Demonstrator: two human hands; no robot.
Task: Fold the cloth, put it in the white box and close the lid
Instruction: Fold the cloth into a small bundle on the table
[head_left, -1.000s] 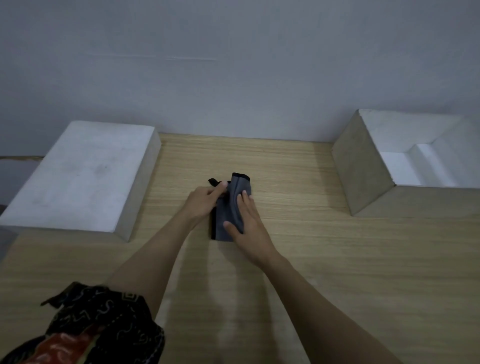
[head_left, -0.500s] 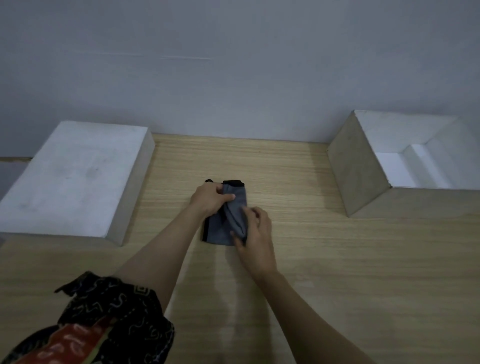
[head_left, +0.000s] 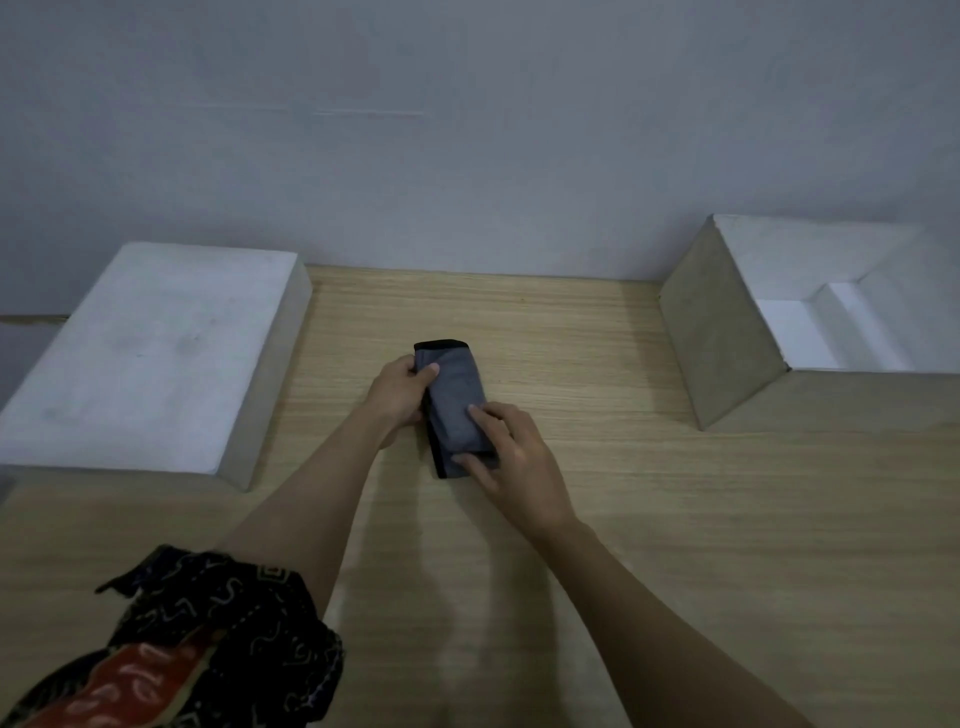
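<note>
A grey cloth (head_left: 457, 400) with a black edge lies folded into a narrow strip on the wooden table (head_left: 675, 545), near the middle. My left hand (head_left: 397, 389) grips its left side, thumb on top. My right hand (head_left: 514, 457) holds the near end, fingers pressing on the top layer. The white box (head_left: 727, 332) stands open at the right, its inside white and nothing visible in it. A flat white lid (head_left: 150, 353) rests upside-up at the left.
A plain grey wall runs behind the table. Bare wood lies between the cloth and the open box. A dark patterned sleeve (head_left: 197, 639) shows at the lower left.
The cloth has been folded over once more into a narrower, longer strip. My right hand moved from the top of the cloth to its near end.
</note>
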